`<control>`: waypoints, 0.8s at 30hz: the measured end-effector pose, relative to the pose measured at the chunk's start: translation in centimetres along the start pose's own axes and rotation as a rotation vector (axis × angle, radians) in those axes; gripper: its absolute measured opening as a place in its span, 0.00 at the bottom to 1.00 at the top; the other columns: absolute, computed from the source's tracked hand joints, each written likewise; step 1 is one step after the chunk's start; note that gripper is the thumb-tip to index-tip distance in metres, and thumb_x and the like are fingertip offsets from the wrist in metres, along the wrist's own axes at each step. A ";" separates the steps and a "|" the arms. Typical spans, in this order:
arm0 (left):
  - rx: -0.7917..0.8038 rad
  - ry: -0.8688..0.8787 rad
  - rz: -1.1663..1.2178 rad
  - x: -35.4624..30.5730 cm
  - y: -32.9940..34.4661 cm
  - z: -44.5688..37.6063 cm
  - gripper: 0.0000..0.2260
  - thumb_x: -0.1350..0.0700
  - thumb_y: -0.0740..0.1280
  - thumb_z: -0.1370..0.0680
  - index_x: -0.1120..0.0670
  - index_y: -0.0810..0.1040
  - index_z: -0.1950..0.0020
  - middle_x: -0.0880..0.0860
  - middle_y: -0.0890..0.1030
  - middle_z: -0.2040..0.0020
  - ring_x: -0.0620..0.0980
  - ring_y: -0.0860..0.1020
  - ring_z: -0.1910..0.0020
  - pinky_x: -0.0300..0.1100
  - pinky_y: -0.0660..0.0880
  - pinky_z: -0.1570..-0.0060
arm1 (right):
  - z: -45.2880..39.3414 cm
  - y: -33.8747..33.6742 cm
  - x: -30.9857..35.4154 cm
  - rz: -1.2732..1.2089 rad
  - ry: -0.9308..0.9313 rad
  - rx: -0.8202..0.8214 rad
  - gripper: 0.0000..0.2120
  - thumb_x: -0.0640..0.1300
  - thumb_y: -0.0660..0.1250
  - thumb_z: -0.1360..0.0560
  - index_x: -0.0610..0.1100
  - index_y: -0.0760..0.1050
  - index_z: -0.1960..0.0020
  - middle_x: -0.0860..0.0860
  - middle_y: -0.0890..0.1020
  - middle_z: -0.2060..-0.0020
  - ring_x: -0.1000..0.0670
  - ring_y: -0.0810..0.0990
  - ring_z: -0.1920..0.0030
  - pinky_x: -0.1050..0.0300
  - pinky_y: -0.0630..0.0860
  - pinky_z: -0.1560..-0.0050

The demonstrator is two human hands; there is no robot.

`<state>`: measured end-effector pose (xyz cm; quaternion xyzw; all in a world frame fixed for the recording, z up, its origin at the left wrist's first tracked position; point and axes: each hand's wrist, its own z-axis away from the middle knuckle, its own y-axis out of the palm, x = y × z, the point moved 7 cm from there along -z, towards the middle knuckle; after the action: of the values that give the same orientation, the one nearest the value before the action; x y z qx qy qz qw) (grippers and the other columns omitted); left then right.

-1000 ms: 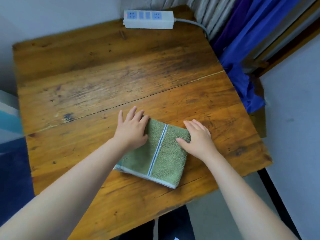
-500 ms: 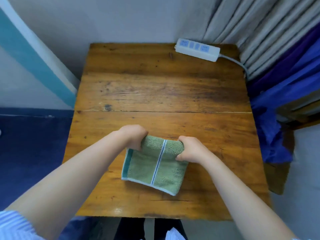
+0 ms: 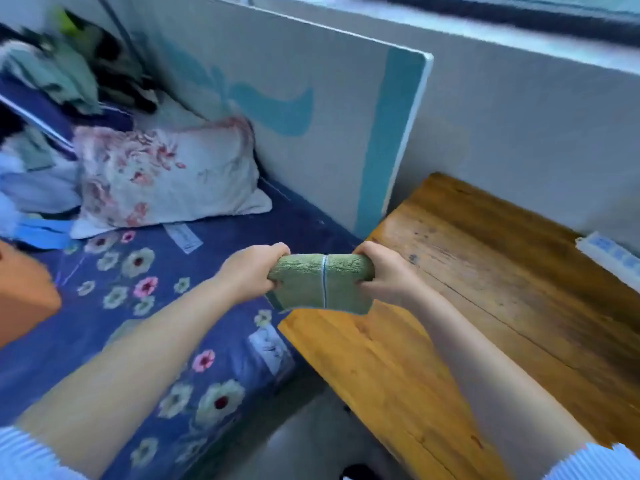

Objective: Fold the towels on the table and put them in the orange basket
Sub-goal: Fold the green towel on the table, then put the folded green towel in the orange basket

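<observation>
A folded green towel point(image 3: 320, 284) with a blue-and-white stripe hangs in the air over the table's left edge. My left hand point(image 3: 251, 271) grips its left end and my right hand point(image 3: 388, 271) grips its right end, fingers curled round the folded top. An orange shape point(image 3: 24, 289), probably the basket, shows at the far left edge, blurred and cut off. The wooden table point(image 3: 467, 306) lies to the right and below the towel.
A bed with a dark blue flowered sheet point(image 3: 156, 323) fills the left, with a floral pillow point(image 3: 162, 178) and piled clothes point(image 3: 69, 74) behind. A grey-and-teal board point(image 3: 311, 109) stands between bed and table. A white power strip point(image 3: 609, 254) lies on the table's far right.
Both hands have lifted the folded towel off the table and carried it left, over the table's edge. The view has swung left to the bed.
</observation>
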<state>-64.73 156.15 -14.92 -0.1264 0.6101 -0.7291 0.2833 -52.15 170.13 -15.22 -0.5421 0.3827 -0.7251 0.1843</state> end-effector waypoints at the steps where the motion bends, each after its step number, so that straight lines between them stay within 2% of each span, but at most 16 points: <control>1: -0.018 -0.028 0.021 1.7 -0.6 1.6 0.15 0.60 0.66 0.30 0.53 0.70 0.44 0.53 0.78 0.49 0.55 0.76 0.48 0.48 0.72 0.56 | -0.4 0.5 2.1 -0.017 -0.044 -0.008 0.16 0.35 0.67 0.35 0.40 0.72 0.47 0.48 0.75 0.55 0.49 0.71 0.54 0.62 0.61 0.61; 3: -0.067 -0.126 0.060 6.3 -1.8 7.2 0.16 0.62 0.66 0.30 0.54 0.70 0.43 0.54 0.77 0.47 0.55 0.75 0.47 0.47 0.72 0.55 | -0.8 3.3 8.1 -0.021 -0.167 0.019 0.17 0.34 0.67 0.35 0.40 0.72 0.47 0.50 0.73 0.56 0.51 0.69 0.56 0.65 0.59 0.64; 5: -0.105 -0.215 0.094 10.8 -2.5 13.1 0.16 0.63 0.66 0.30 0.55 0.71 0.43 0.55 0.77 0.46 0.56 0.75 0.45 0.49 0.73 0.52 | -0.6 6.7 14.0 -0.021 -0.271 0.047 0.18 0.32 0.68 0.36 0.38 0.72 0.46 0.47 0.74 0.56 0.49 0.70 0.56 0.65 0.60 0.62; 8: -0.168 -0.329 0.129 16.0 -3.2 21.3 0.16 0.63 0.66 0.29 0.56 0.72 0.43 0.57 0.76 0.44 0.57 0.74 0.43 0.52 0.73 0.49 | 0.5 11.3 21.4 -0.037 -0.387 0.091 0.22 0.31 0.68 0.36 0.37 0.72 0.43 0.42 0.78 0.49 0.45 0.74 0.50 0.65 0.62 0.57; 12: -0.218 -0.483 0.088 22.8 -2.9 34.3 0.13 0.62 0.66 0.28 0.58 0.71 0.44 0.57 0.76 0.45 0.56 0.74 0.43 0.47 0.70 0.53 | 3.9 19.2 33.0 0.032 -0.624 0.212 0.29 0.32 0.69 0.36 0.39 0.69 0.35 0.42 0.76 0.41 0.44 0.73 0.41 0.64 0.63 0.49; 15: -0.232 -0.597 0.022 26.2 -2.9 42.0 0.16 0.57 0.68 0.27 0.57 0.70 0.42 0.55 0.76 0.43 0.55 0.73 0.42 0.49 0.72 0.49 | 5.7 23.5 39.7 0.062 -0.757 0.290 0.34 0.33 0.70 0.34 0.45 0.65 0.31 0.43 0.74 0.41 0.45 0.72 0.43 0.68 0.60 0.57; 17: -0.262 -0.671 0.023 27.9 -3.1 46.5 0.16 0.56 0.68 0.27 0.57 0.70 0.42 0.55 0.76 0.44 0.55 0.73 0.42 0.48 0.72 0.49 | 6.5 25.8 43.4 0.023 -0.785 0.331 0.35 0.34 0.71 0.35 0.45 0.63 0.30 0.44 0.72 0.42 0.49 0.71 0.47 0.70 0.60 0.58; 20: -0.313 -0.758 0.053 30.7 -3.2 51.7 0.15 0.56 0.68 0.27 0.57 0.70 0.43 0.55 0.75 0.44 0.55 0.73 0.43 0.47 0.71 0.50 | 6.8 28.8 47.8 -0.057 -0.743 0.356 0.29 0.35 0.73 0.35 0.42 0.70 0.36 0.47 0.75 0.48 0.51 0.72 0.49 0.70 0.63 0.60; 22: -0.323 -0.777 0.049 32.1 -3.1 54.2 0.18 0.55 0.68 0.26 0.56 0.69 0.39 0.54 0.75 0.42 0.53 0.72 0.41 0.45 0.69 0.50 | 6.7 30.7 50.0 -0.135 -0.708 0.400 0.21 0.35 0.73 0.35 0.43 0.74 0.44 0.51 0.76 0.56 0.51 0.73 0.54 0.72 0.67 0.65; 24: -0.336 -0.794 0.049 33.9 -3.1 55.7 0.21 0.54 0.68 0.26 0.54 0.68 0.35 0.53 0.74 0.40 0.52 0.71 0.39 0.44 0.68 0.47 | 6.3 32.3 51.8 -0.237 -0.701 0.462 0.17 0.35 0.73 0.35 0.45 0.74 0.49 0.54 0.76 0.61 0.52 0.74 0.57 0.73 0.69 0.63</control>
<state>-63.32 91.64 -4.92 -0.4270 0.5668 -0.5075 0.4887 -68.89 111.95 -5.42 -0.7400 0.0598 -0.5801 0.3352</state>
